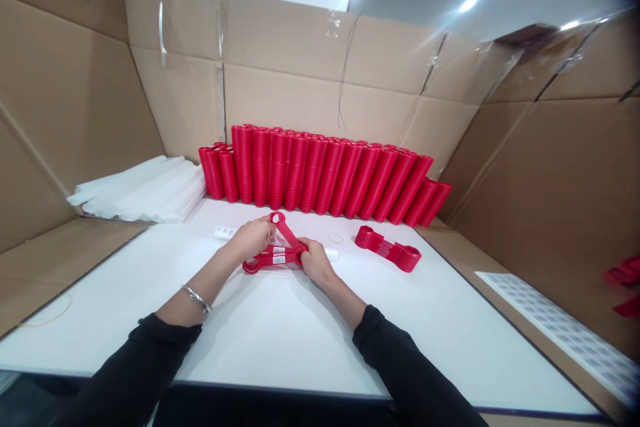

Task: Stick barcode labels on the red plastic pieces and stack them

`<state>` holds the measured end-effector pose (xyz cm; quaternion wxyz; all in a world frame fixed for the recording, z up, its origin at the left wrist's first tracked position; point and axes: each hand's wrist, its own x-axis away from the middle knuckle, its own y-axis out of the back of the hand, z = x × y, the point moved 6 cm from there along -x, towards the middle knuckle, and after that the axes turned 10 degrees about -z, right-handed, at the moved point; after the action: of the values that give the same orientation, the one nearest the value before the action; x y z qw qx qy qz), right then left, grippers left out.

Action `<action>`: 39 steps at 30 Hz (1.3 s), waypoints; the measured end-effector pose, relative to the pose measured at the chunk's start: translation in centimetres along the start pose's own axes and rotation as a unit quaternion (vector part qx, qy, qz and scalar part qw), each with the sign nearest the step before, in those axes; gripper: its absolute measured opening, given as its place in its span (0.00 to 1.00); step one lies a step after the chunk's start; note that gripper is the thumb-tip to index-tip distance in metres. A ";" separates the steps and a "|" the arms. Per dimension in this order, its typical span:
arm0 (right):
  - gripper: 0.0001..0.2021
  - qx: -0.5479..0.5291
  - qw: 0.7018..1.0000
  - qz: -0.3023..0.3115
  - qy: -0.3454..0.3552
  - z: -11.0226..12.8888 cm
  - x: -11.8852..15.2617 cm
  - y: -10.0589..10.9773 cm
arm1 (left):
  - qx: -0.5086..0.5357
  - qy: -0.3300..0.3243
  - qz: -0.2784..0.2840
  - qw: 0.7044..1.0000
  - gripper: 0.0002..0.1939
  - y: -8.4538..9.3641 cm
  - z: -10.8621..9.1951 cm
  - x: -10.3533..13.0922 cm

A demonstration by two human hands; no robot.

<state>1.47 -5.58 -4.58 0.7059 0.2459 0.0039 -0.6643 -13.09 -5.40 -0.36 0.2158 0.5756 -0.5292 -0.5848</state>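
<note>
Above the middle of the white table, my left hand (254,240) and my right hand (317,261) hold a few red ring-ended plastic strips (287,235), fanned apart. White barcode labels show on the lower strips. My right fingers are closed round the ends where the strips meet. My left fingers are bent at the upper strip, near its free ring. Behind the hands lies a white tube-like thing (331,254), partly hidden. To the right rests a stack of the same red strips (388,248), with a thin loop (335,238) between it and my hands.
Tall stacks of red strips (310,173) stand in a row along the back cardboard wall (300,80). A pile of white translucent sleeves (145,188) lies at the back left. A printed label sheet (555,327) lies along the right edge. A rubber band (50,319) sits at front left.
</note>
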 end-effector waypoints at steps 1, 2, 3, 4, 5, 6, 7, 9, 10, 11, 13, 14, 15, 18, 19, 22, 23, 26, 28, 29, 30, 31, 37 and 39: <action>0.20 -0.001 1.000 -0.001 0.003 -0.1 -0.1 0.0 | 0.019 -0.011 -0.004 1.000 0.08 0.3 0.0 -0.1; 0.19 -0.001 1.000 -0.003 0.005 -0.2 -0.1 0.1 | 0.044 -0.017 -0.010 0.999 0.08 0.5 0.1 -0.2; 0.19 0.001 1.000 -0.006 0.008 -0.3 -0.1 0.1 | 0.075 -0.016 -0.016 0.997 0.08 0.7 0.1 -0.4; 0.20 0.001 1.000 -0.009 0.013 -0.2 -0.1 0.2 | 0.112 -0.006 -0.022 0.994 0.07 0.8 0.2 -0.5; 0.20 0.000 1.000 -0.011 0.021 -0.1 -0.1 0.2 | 0.150 0.010 -0.026 0.988 0.07 0.7 0.3 -0.6; 0.21 -0.004 0.999 -0.012 0.031 0.1 0.0 0.3 | 0.188 0.029 -0.029 0.981 0.07 0.6 0.4 -0.7; 0.22 -0.009 0.999 -0.012 0.042 0.3 0.0 0.3 | 0.223 0.049 -0.027 0.973 0.08 0.5 0.4 -0.8; 0.23 -0.018 0.998 -0.011 0.056 0.8 0.2 0.2 | 0.286 0.080 -0.018 0.955 0.10 0.0 0.3 -0.8; 0.23 -0.021 0.998 -0.010 0.059 0.9 0.3 0.2 | 0.312 0.087 -0.012 0.946 0.11 -0.1 0.1 -0.8; 0.24 -0.023 0.998 -0.009 0.059 1.1 0.4 0.2 | 0.333 0.091 -0.005 0.939 0.11 -0.2 0.0 -0.8; 0.24 -0.028 0.998 -0.007 0.061 1.3 0.6 0.1 | 0.356 0.095 0.007 0.930 0.12 -0.3 -0.2 -0.7; 0.24 -0.029 0.998 -0.007 0.061 1.4 0.6 0.1 | 0.360 0.096 0.011 0.928 0.13 -0.4 -0.2 -0.7; 0.24 -0.029 0.998 -0.007 0.061 1.4 0.7 0.1 | 0.362 0.097 0.014 0.927 0.13 -0.4 -0.1 -0.6; 0.24 -0.026 0.998 -0.008 0.058 1.4 0.7 0.2 | 0.363 0.099 0.019 0.926 0.13 -0.4 0.0 -0.6; 0.24 -0.027 0.998 -0.009 0.058 1.4 0.7 0.2 | 0.363 0.101 0.019 0.926 0.12 -0.4 0.0 -0.6; 0.24 -0.029 0.997 -0.007 0.064 1.4 0.7 0.2 | 0.354 0.111 0.014 0.929 0.13 -0.3 -0.1 -0.5; 0.24 -0.028 0.997 -0.007 0.066 1.5 0.7 0.2 | 0.348 0.111 0.012 0.931 0.13 -0.2 -0.3 -0.5; 0.23 -0.027 0.997 -0.009 0.065 1.5 0.7 0.2 | 0.315 0.106 -0.003 0.943 0.12 0.2 -0.7 -0.5; 0.23 -0.027 0.998 -0.012 0.063 1.6 0.8 0.2 | 0.276 0.094 -0.028 0.956 0.11 0.7 -1.0 -0.4; 0.23 -0.028 0.997 -0.013 0.064 1.6 0.8 0.2 | 0.251 0.088 -0.044 0.963 0.11 0.9 -1.1 -0.4; 0.23 -0.028 0.997 -0.014 0.068 1.7 0.8 0.2 | 0.223 0.081 -0.059 0.970 0.11 1.1 -1.3 -0.3; 0.23 -0.029 0.997 -0.014 0.071 1.8 0.8 0.2 | 0.195 0.072 -0.071 0.976 0.10 1.2 -1.5 -0.2; 0.22 -0.052 0.997 -0.007 0.064 2.0 1.0 0.0 | 0.063 0.036 -0.080 0.994 0.11 0.8 -2.4 0.4; 0.22 -0.061 0.996 -0.004 0.061 1.9 1.1 0.0 | 0.062 0.039 -0.075 0.995 0.11 0.5 -2.3 0.4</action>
<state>0.98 -7.26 -3.22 0.7152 0.2424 0.0885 -0.6496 -11.27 -6.82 0.45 0.1555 0.6482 -0.5111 -0.5427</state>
